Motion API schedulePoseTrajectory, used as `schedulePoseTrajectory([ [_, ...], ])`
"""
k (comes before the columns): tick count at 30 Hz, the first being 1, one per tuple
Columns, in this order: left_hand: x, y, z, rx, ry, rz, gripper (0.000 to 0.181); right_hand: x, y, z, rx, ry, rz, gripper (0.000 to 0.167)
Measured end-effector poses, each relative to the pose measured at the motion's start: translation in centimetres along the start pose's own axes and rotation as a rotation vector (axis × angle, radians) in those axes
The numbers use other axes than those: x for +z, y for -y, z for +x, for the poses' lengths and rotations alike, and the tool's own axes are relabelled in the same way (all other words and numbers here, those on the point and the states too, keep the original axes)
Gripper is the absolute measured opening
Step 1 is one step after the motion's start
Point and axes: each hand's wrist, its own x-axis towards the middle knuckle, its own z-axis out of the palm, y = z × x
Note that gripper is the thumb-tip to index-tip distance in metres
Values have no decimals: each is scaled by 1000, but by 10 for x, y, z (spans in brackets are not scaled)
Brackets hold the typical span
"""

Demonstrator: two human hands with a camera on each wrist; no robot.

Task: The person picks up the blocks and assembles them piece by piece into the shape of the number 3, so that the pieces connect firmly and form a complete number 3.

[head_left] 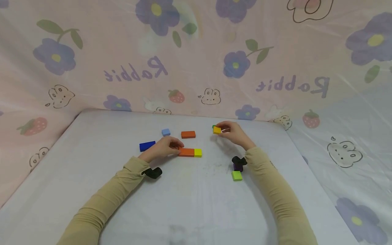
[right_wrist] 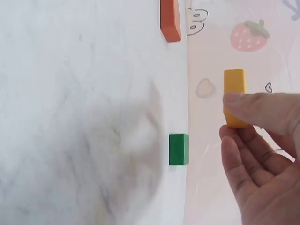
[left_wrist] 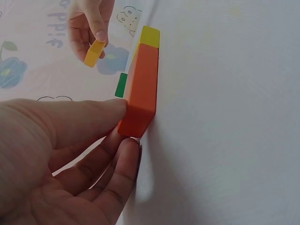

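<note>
My left hand [head_left: 163, 148] pinches the left end of an orange block [head_left: 186, 152] that lies on the table, as the left wrist view shows close up. Against that block's right end sits a small yellow block [head_left: 198, 153]. Over the table's far side, my right hand [head_left: 234, 132] holds an amber-yellow block [right_wrist: 234, 82] raised between thumb and fingers. A green block [right_wrist: 177, 149] stands on the table below and beyond it, partly covered in the head view.
A second orange block [head_left: 188, 134] and a light blue block [head_left: 166, 132] lie farther back. Left of my left hand is a dark blue block [head_left: 147, 146]. Near the right wrist are a purple block [head_left: 238, 167] and a lime green block [head_left: 237, 176]. A printed curtain [head_left: 196, 68] hangs behind.
</note>
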Motion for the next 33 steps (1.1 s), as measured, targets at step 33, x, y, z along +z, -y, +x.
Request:
schedulePoseTrajectory([
  [33, 1, 2, 0, -2, -4, -16, 25, 51, 16, -1, -87, 175, -40, 35],
])
